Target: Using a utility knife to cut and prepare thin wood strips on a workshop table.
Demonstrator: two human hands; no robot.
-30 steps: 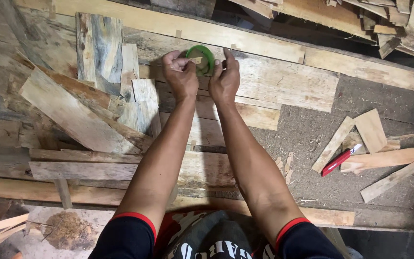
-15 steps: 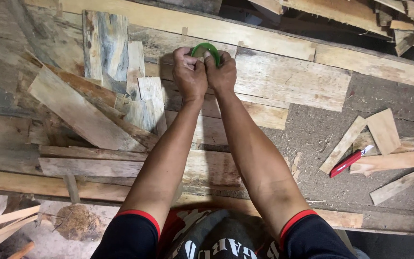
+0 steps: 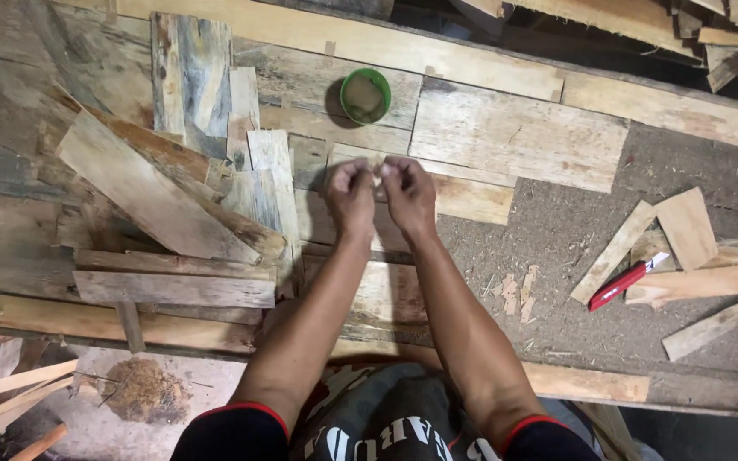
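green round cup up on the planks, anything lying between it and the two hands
Nothing visible does. Only bare wooden planks lie between the green round cup and the left hand and right hand, which are pinched together nearer the person.

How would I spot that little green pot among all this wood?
Start at the long pale plank across the top of the work surface. Just below it, on the grey boards straight beyond the left hand and right hand, sits the green pot. It is the only round, green thing; everything near it is flat timber.
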